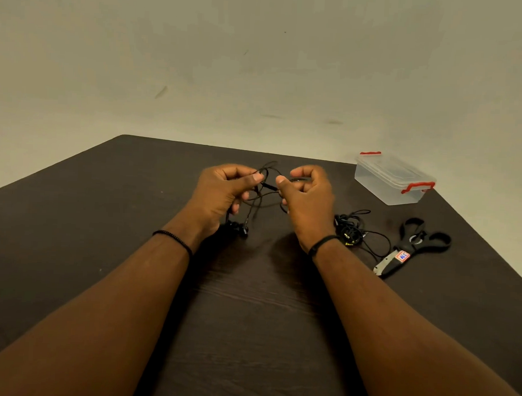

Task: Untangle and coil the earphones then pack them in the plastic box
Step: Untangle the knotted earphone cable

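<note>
Still untangling: my left hand (224,190) and right hand (306,196) pinch the earphones (261,195) above the surface (103,221); next, tease loops apart, I judge.

One label only: a small sticker (403,255) with a red border and blue marks on a white ground, fixed to the scissors (413,246) where the blades meet the black handles, at the right of the frame. The marks on it look like two or three letters, but they are too small and blurred to read. No other text, brand, number or sign can be read anywhere in the frame.
</note>
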